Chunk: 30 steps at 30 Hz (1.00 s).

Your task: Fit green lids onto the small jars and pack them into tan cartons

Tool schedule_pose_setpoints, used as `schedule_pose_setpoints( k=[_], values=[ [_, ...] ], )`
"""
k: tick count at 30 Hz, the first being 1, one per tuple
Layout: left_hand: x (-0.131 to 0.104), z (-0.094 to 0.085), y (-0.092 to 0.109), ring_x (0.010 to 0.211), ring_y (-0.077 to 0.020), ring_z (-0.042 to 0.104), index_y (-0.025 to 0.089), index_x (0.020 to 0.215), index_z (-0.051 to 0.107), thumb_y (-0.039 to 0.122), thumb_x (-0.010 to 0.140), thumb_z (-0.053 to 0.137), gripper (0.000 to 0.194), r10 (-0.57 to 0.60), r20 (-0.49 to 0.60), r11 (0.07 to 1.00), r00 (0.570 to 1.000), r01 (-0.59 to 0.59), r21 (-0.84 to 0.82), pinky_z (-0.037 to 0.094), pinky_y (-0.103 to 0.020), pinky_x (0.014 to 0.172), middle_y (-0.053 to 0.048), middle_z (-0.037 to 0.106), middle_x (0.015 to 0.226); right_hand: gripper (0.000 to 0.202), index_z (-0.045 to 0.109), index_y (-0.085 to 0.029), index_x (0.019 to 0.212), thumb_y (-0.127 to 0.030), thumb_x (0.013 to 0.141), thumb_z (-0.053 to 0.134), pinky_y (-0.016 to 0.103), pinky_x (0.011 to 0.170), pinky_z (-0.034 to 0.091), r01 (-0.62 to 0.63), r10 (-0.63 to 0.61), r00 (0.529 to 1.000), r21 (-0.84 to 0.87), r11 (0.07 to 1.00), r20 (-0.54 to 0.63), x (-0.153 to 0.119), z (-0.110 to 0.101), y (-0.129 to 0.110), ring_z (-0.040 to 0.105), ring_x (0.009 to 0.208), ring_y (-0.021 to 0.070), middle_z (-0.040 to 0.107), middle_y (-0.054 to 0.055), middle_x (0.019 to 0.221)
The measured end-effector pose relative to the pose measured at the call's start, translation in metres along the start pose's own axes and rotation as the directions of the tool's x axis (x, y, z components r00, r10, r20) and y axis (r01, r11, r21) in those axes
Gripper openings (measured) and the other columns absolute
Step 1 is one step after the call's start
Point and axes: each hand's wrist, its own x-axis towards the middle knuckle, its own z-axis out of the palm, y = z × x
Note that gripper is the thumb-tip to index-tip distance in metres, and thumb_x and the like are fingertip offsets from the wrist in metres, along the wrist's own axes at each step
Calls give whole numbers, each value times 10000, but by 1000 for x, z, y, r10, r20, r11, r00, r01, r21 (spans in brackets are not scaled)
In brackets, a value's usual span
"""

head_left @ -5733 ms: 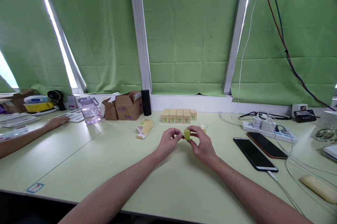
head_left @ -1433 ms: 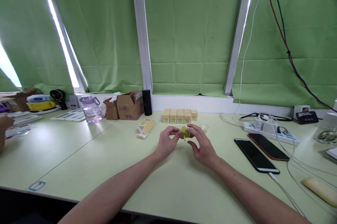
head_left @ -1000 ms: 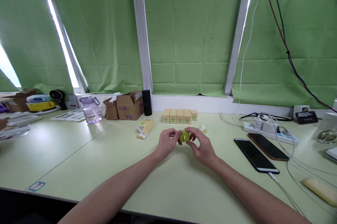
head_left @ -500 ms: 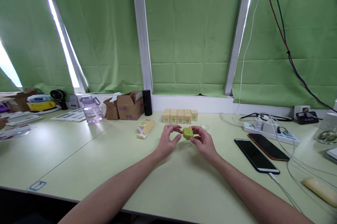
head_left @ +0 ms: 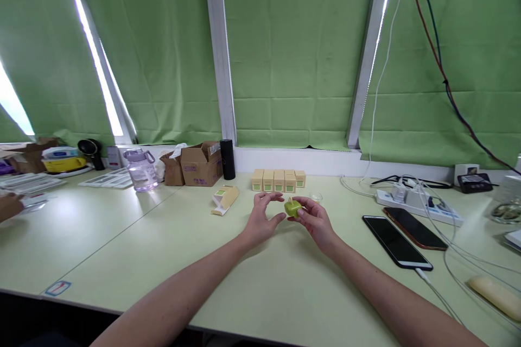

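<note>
A small green rounded object [head_left: 291, 207] with a little loop on top is held above the table by my right hand [head_left: 316, 223], thumb and fingers around its right side. My left hand [head_left: 262, 221] is just to the left of it, thumb and fingers apart, with nothing between them. Behind the hands stand several small tan boxes [head_left: 279, 180] with green labels. An opened tan box [head_left: 225, 199] lies on its side to the left. A small clear item [head_left: 316, 197] rests behind my right hand.
Two phones [head_left: 396, 241] [head_left: 415, 227] and a white power strip [head_left: 419, 208] with cables lie at the right. A water bottle [head_left: 141, 170], a cardboard box [head_left: 201, 164] and a black cylinder [head_left: 227, 159] stand at the back left. Another person's hand [head_left: 10, 207] shows at the far left.
The green object has turned and tilted in my right hand, shifting slightly right and down. My left fingers have opened a little wider. The other person's hand reaches further into view.
</note>
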Motion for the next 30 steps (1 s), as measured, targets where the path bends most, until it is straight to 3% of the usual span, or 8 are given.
schedule_pose_setpoints(
  k=[6,13,16,19,22,25,30],
  values=[
    [-1,0,3,1316,-289,408,284,1295,609,88,749,783,605,64,50,998,997,-65,13,364,-506,1154,-63,630,1323,520,694,-244,1140,-479,715,878,349,682,548,15,-16,1000,-49,999,-18,2,1,1,661,899,239,723,82,1017],
    [-2,1,6,1259,-292,444,285,1284,641,104,792,746,535,158,122,987,980,-160,9,390,-488,1114,-61,671,1261,564,647,-235,1148,-521,715,867,331,643,525,6,-10,999,-106,994,-39,2,5,3,637,791,204,718,69,952],
    [0,1,6,1248,-292,471,279,1217,687,121,781,763,470,107,77,994,991,-105,-30,394,-477,1106,-68,686,1216,542,638,-231,1137,-595,765,788,359,664,544,0,-11,995,-123,992,-94,4,1,4,658,862,239,709,83,994],
    [4,0,2,1233,-297,524,266,1181,706,159,749,801,455,-38,9,992,999,39,-116,414,-459,1064,-87,670,1248,466,630,-222,1128,-589,845,680,369,690,526,25,-86,978,-300,953,-190,8,-9,7,665,884,248,715,102,1057],
    [8,-2,-2,1165,-286,602,243,1212,680,271,789,801,440,-172,27,936,985,172,-307,431,-418,988,-107,681,1258,313,631,-228,1134,-453,918,595,387,764,510,49,-203,960,-601,798,-192,10,-21,11,650,949,255,719,91,1066],
    [9,-4,-6,1050,-261,653,224,1249,639,390,798,811,510,-249,82,810,965,254,-529,431,-375,918,-104,727,1145,239,629,-242,1143,-291,926,544,401,820,492,88,-282,956,-834,545,-84,9,-26,15,631,987,256,716,69,1078],
    [10,-6,-15,917,-215,640,201,1165,671,408,774,814,465,-322,60,669,945,272,-691,410,-323,837,-63,743,960,303,634,-231,1164,-143,885,552,403,904,448,158,-289,952,-972,175,102,12,-20,18,572,1116,284,712,83,1168]
  ],
)
